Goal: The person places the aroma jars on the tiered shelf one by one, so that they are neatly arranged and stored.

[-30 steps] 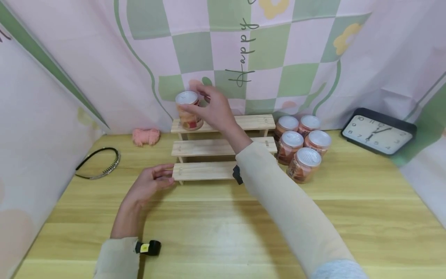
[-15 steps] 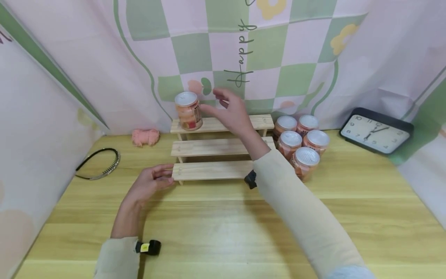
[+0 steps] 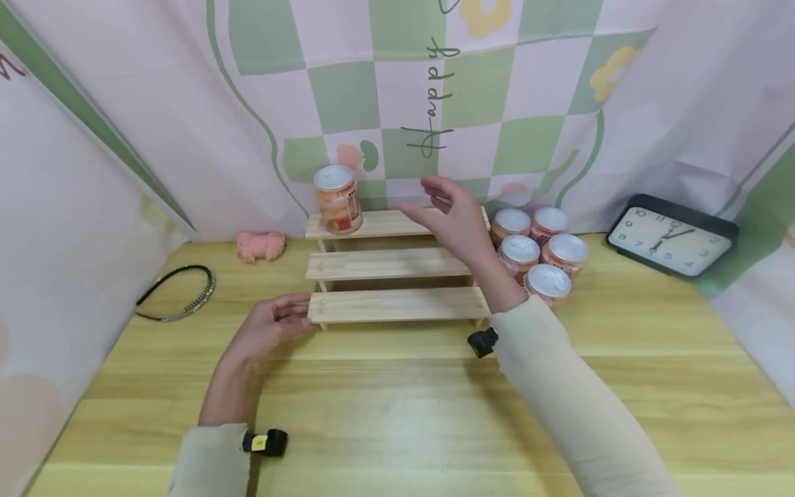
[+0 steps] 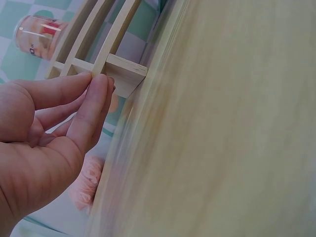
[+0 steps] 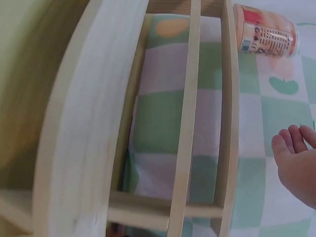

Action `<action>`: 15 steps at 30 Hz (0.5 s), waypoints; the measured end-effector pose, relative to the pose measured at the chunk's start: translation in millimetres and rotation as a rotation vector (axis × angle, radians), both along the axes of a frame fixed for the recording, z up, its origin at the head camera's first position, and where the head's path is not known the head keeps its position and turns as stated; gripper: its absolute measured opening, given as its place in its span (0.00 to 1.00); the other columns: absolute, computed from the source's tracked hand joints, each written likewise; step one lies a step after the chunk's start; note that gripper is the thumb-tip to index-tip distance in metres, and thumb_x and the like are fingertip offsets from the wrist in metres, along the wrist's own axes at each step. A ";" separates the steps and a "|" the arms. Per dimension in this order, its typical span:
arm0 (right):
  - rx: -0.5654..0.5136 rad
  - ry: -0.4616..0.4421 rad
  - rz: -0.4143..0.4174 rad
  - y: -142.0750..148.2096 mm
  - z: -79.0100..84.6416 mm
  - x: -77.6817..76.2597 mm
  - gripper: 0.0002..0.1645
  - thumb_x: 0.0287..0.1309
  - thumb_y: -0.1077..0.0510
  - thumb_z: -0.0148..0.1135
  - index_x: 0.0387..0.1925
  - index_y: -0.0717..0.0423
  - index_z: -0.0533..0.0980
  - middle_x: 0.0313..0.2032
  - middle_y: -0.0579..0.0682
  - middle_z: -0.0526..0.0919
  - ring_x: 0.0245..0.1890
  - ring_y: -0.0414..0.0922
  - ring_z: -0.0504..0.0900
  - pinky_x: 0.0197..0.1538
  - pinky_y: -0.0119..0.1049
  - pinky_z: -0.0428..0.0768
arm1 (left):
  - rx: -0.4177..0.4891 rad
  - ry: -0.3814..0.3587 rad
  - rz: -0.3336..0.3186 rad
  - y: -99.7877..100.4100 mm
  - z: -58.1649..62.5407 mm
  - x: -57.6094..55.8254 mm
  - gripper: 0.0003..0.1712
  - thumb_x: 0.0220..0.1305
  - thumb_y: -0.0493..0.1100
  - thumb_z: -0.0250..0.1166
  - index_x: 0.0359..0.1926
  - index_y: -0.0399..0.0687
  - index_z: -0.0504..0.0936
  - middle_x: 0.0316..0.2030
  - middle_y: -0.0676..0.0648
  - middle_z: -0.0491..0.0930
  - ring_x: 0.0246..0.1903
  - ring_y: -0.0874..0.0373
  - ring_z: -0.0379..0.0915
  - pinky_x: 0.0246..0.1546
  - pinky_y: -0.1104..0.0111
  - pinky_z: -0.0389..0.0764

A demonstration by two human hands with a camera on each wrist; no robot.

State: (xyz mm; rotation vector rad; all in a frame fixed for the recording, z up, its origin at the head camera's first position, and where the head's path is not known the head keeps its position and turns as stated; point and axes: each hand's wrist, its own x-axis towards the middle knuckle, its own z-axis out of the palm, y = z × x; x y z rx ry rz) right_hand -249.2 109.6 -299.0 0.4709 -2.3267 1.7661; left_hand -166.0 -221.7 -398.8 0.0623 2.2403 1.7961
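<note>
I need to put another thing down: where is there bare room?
Bare: the table in front of the rack, between the two forearms; the rack's two lower tiers; and the top tier right of the lone can. Crowded: right of the rack, where five cans cluster, with the clock beyond; the left hand holds the bottom tier's left end.

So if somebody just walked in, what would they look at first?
Probably the big green-and-pale checked cloth with "Happy" written sideways, behind the three-step wooden shelf. Next might be the lone can standing at the left end of the top step, with the right hand in the air to its right. Five cans bunched beside the shelf and the black-framed clock at far right also catch the eye.
</note>
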 end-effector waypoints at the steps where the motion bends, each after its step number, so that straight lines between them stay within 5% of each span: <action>1: -0.003 -0.002 -0.002 3.5 -0.9 1.6 0.41 0.61 0.53 0.72 0.70 0.64 0.68 0.68 0.59 0.72 0.69 0.50 0.69 0.71 0.38 0.68 | 0.001 0.000 -0.001 0.2 0.2 0.1 0.32 0.67 0.28 0.62 0.71 0.29 0.66 0.59 0.29 0.75 0.49 0.52 0.79 0.50 0.69 0.83; 15: 0.084 0.043 -0.085 46.8 -4.4 21.4 0.38 0.63 0.54 0.71 0.69 0.65 0.69 0.68 0.60 0.71 0.69 0.52 0.68 0.71 0.39 0.68 | -0.015 0.021 -0.009 -0.6 -1.1 0.0 0.32 0.67 0.28 0.63 0.70 0.28 0.66 0.58 0.28 0.76 0.47 0.52 0.79 0.48 0.69 0.84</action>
